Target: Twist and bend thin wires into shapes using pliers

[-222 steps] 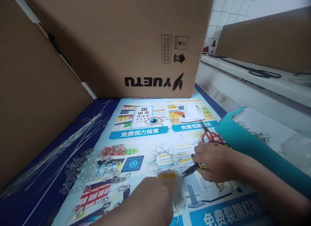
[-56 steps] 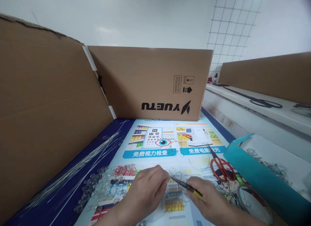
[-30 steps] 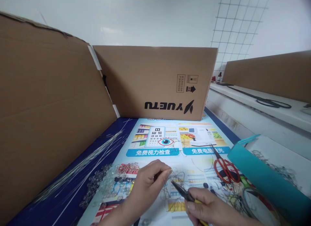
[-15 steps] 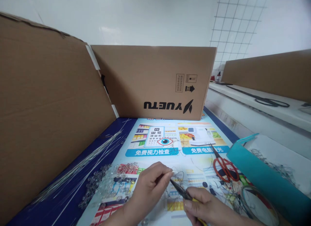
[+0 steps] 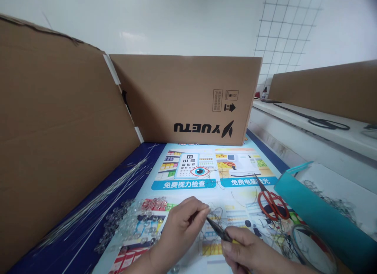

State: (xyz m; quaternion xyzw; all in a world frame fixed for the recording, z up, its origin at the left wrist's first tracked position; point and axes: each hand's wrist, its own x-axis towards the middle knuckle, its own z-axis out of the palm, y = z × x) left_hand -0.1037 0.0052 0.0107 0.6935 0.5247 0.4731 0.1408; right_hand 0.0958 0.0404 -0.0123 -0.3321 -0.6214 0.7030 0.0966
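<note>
My left hand (image 5: 184, 223) is pinched closed at the middle front, with a thin wire end just showing at its fingertips. From the right, my right hand (image 5: 250, 248) grips pliers (image 5: 217, 229) with dark jaws and yellow handles. The jaw tips point up and left, close to my left fingertips. Fine looped wire (image 5: 217, 213) lies around the tips; whether the jaws hold it is too small to tell. Clear beads (image 5: 147, 227) are spread left of my left hand. Red-handled scissors (image 5: 272, 205) lie beyond my right hand.
Long thin wires (image 5: 97, 201) lie on the blue surface at left. A teal box (image 5: 321, 217) with wire pieces stands at right, near a round clear container (image 5: 313, 248). Cardboard panels (image 5: 182, 97) rise at the back and left. A printed sheet (image 5: 188, 193) covers the table.
Both hands hold nearly the same pose. The wire end at my left fingertips shows less than before.
</note>
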